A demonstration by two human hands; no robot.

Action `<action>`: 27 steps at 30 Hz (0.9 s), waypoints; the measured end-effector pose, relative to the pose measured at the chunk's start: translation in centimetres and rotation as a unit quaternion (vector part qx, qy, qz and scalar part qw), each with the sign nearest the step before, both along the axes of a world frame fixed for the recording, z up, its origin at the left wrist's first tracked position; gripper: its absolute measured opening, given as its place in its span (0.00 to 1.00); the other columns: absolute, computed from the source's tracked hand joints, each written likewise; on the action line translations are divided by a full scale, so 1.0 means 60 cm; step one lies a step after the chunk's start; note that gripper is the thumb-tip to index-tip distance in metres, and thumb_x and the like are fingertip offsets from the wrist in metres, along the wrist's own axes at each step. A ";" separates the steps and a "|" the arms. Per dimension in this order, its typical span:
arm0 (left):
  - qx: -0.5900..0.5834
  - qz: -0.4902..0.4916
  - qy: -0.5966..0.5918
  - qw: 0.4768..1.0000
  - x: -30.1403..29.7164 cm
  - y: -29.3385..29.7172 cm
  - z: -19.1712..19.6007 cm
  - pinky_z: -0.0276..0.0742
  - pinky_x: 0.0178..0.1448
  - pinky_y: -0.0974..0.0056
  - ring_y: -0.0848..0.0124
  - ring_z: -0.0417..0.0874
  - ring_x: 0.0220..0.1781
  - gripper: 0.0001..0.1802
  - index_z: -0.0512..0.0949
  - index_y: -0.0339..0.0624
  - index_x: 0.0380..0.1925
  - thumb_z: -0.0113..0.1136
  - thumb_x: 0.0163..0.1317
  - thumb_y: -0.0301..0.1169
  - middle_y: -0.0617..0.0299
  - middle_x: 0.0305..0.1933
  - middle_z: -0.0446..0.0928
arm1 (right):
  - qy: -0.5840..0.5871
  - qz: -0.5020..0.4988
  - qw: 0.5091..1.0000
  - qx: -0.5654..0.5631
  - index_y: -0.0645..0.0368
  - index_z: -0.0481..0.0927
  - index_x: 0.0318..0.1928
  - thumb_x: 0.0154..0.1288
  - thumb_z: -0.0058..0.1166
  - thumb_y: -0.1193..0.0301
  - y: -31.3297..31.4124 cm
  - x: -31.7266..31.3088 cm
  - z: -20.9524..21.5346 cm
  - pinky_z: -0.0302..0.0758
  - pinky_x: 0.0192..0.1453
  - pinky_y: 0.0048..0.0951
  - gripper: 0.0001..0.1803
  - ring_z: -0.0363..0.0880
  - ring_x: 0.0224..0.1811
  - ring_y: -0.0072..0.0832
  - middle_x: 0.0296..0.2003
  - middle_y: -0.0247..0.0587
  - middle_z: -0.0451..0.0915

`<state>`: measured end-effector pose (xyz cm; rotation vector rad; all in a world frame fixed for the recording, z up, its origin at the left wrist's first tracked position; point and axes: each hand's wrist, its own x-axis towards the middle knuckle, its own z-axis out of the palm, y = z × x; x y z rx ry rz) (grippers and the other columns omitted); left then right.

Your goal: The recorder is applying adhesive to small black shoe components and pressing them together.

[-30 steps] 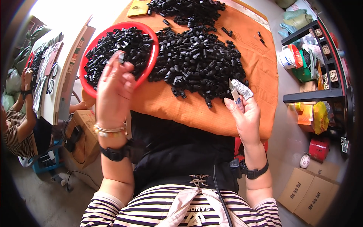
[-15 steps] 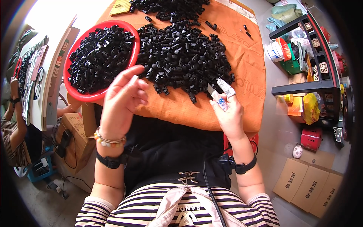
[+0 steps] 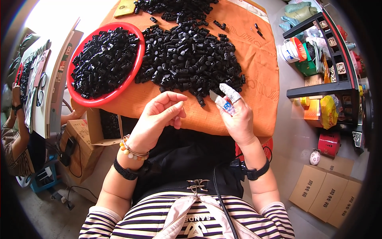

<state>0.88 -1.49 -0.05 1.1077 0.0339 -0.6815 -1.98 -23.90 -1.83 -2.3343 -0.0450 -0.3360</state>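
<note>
Near the table's front edge, my left hand (image 3: 161,113) hovers with loosely bent fingers, a gap between thumb and forefinger, and nothing visible in them. To its right, my right hand (image 3: 240,119) pinches a small flat grey blade-like piece (image 3: 213,96) between thumb and forefinger. White wrapping covers that forefinger, and clear wrap with a blue print is around the thumb. Just beyond both hands lies a large heap of small black cylindrical plastic parts (image 3: 187,59). More of the same parts fill a red round basin (image 3: 140,59) at the left.
An orange cloth (image 3: 254,87) covers the table; another black heap (image 3: 175,8) and a yellow pad (image 3: 125,8) lie at its far side. Below the basin stands an open carton (image 3: 95,127) with black parts inside. A dark shelf (image 3: 314,93) and flattened cartons (image 3: 326,191) are at the right.
My left hand has moved from beside the basin's rim rightward and toward me, uncovering the open carton. My right hand has shifted slightly left, still pinching the flat piece.
</note>
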 end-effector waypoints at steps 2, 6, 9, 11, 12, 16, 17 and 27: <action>0.004 -0.001 0.003 1.000 -0.001 -0.001 -0.001 0.72 0.33 0.77 0.83 0.73 0.28 0.12 0.72 0.39 0.46 0.51 0.66 0.32 0.68 0.29 0.73 | 0.007 0.013 1.000 0.016 0.57 0.74 0.53 0.54 0.60 0.79 0.000 -0.001 -0.001 0.74 0.34 0.25 0.23 0.75 0.29 0.22 0.30 0.36 0.75; 0.003 -0.006 0.002 1.000 -0.002 -0.004 -0.003 0.72 0.33 0.77 0.83 0.73 0.27 0.11 0.72 0.40 0.45 0.51 0.66 0.32 0.68 0.29 0.73 | -0.031 -0.017 0.999 0.032 0.58 0.75 0.52 0.54 0.60 0.80 -0.009 -0.002 -0.009 0.74 0.36 0.23 0.23 0.76 0.30 0.22 0.30 0.37 0.77; 0.005 -0.007 0.002 1.000 -0.003 -0.005 -0.006 0.72 0.33 0.78 0.83 0.73 0.27 0.11 0.72 0.40 0.45 0.51 0.66 0.32 0.68 0.29 0.73 | -0.018 -0.013 0.999 0.034 0.58 0.75 0.52 0.54 0.60 0.80 -0.006 0.001 -0.002 0.75 0.37 0.23 0.23 0.77 0.31 0.22 0.31 0.37 0.78; 0.005 -0.007 0.004 1.000 -0.003 -0.007 -0.007 0.72 0.33 0.78 0.83 0.73 0.27 0.11 0.72 0.40 0.45 0.51 0.66 0.32 0.68 0.29 0.73 | -0.018 0.000 0.999 0.028 0.58 0.75 0.52 0.53 0.60 0.80 -0.007 0.004 -0.001 0.75 0.38 0.23 0.23 0.78 0.32 0.22 0.31 0.38 0.78; 0.003 -0.011 0.005 1.000 -0.003 -0.008 -0.006 0.72 0.33 0.78 0.83 0.73 0.27 0.11 0.72 0.41 0.45 0.51 0.66 0.32 0.68 0.29 0.73 | -0.024 0.000 1.000 0.017 0.57 0.75 0.52 0.53 0.60 0.80 -0.010 0.006 -0.005 0.75 0.38 0.24 0.23 0.78 0.32 0.23 0.31 0.38 0.78; 0.009 -0.017 0.004 1.000 -0.004 -0.006 -0.006 0.72 0.33 0.77 0.84 0.72 0.27 0.11 0.72 0.41 0.45 0.51 0.66 0.32 0.68 0.30 0.73 | -0.013 0.012 1.000 0.003 0.56 0.75 0.52 0.53 0.60 0.80 -0.015 0.011 -0.010 0.76 0.38 0.25 0.23 0.79 0.32 0.23 0.31 0.38 0.78; 0.009 -0.017 0.004 1.000 -0.004 -0.005 -0.007 0.72 0.33 0.77 0.84 0.72 0.27 0.11 0.72 0.41 0.45 0.51 0.66 0.32 0.68 0.30 0.73 | -0.013 0.012 1.000 0.003 0.56 0.75 0.52 0.53 0.60 0.80 -0.015 0.011 -0.011 0.76 0.38 0.25 0.23 0.79 0.32 0.23 0.31 0.38 0.78; 0.001 -0.067 0.021 0.998 -0.009 -0.014 -0.010 0.73 0.34 0.76 0.82 0.74 0.29 0.11 0.71 0.42 0.45 0.48 0.67 0.34 0.67 0.32 0.74 | 0.040 0.092 0.975 0.198 0.61 0.70 0.56 0.50 0.54 0.84 0.019 -0.007 0.027 0.77 0.37 0.27 0.28 0.81 0.33 0.30 0.33 0.41 0.79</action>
